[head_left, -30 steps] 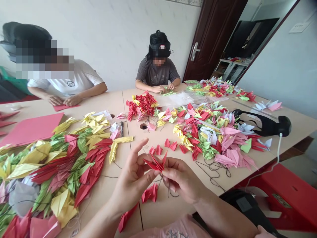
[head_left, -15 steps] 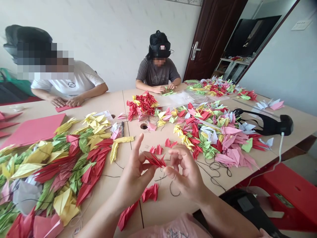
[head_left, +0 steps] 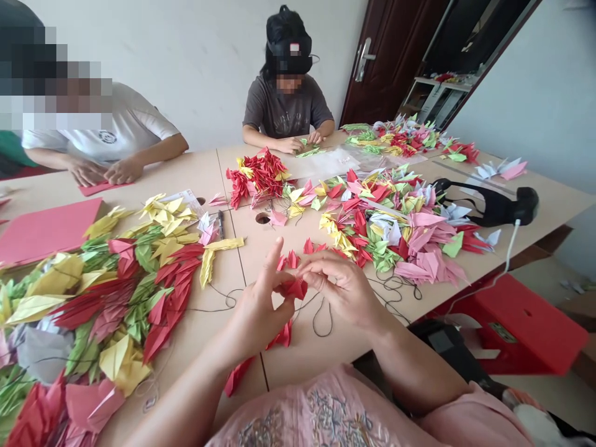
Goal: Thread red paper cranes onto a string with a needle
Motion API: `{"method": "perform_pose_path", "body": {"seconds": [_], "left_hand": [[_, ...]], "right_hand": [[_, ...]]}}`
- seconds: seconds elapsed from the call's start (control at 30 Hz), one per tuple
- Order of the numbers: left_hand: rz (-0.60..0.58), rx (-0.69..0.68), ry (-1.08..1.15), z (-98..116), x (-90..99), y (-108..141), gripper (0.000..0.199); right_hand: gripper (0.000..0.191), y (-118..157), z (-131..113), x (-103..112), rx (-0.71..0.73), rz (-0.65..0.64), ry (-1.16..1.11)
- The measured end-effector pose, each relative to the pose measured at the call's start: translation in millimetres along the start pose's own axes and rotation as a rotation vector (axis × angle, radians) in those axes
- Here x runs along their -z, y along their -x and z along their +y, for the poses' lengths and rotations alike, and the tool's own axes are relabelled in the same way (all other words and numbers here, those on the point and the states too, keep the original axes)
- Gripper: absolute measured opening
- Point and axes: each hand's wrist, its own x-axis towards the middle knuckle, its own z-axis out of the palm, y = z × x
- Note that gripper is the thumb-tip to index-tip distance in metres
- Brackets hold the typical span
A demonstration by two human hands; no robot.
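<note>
The left hand (head_left: 263, 304) pinches a red folded paper (head_left: 296, 288), the right hand (head_left: 342, 285) touching it at three o'clock, its grip unclear.

A piece of red folded paper (head_left: 297, 288) was held between the thumb and fingers of the left hand (head_left: 261, 305), its creased, pointed faces partly hidden by them. It was tilted, with its broad red side exposed toward the fingertips of the right hand (head_left: 348, 290); whether it was touched by them could not be told. A thin dark cord (head_left: 323, 335) was looped loosely below the right fingers. Small red folded pieces (head_left: 291, 259) were laid just beyond the fingers, and another red folded piece (head_left: 282, 336) was partly covered below the left thumb.
</note>
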Motion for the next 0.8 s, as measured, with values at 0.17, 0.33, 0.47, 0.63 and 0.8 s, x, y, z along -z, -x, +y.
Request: {"method": "perform_pose_path", "body": {"seconds": [0.17, 0.33, 0.47, 0.63, 0.8], "left_hand": [[-0.077, 0.1, 0.197, -0.3, 4.2, -2.1, 0.086], [-0.193, 0.211, 0.557, -3.0, 5.9, -4.3, 0.076], [-0.244, 0.272, 0.841, -6.8, 0.2, -5.6, 0.073], [-0.269, 0.372, 0.975, -7.6, -5.1, -6.1, 0.077], [-0.246, 0.357, 0.867, -9.5, -5.0, -6.9, 0.074]], "right_hand": [[0.017, 3.8, 15.6, -2.3, -0.169, 0.046, -0.199], [0.022, 7.1, 28.3, -10.9, -0.269, 0.053, -0.529], [0.022, 7.0, 31.5, -16.8, -0.36, 0.092, -0.794], [0.026, 2.6, 32.6, -11.5, -0.434, 0.249, -0.973], [0.03, 3.2, 39.4, -1.3, -0.477, 0.325, -1.011]]}}
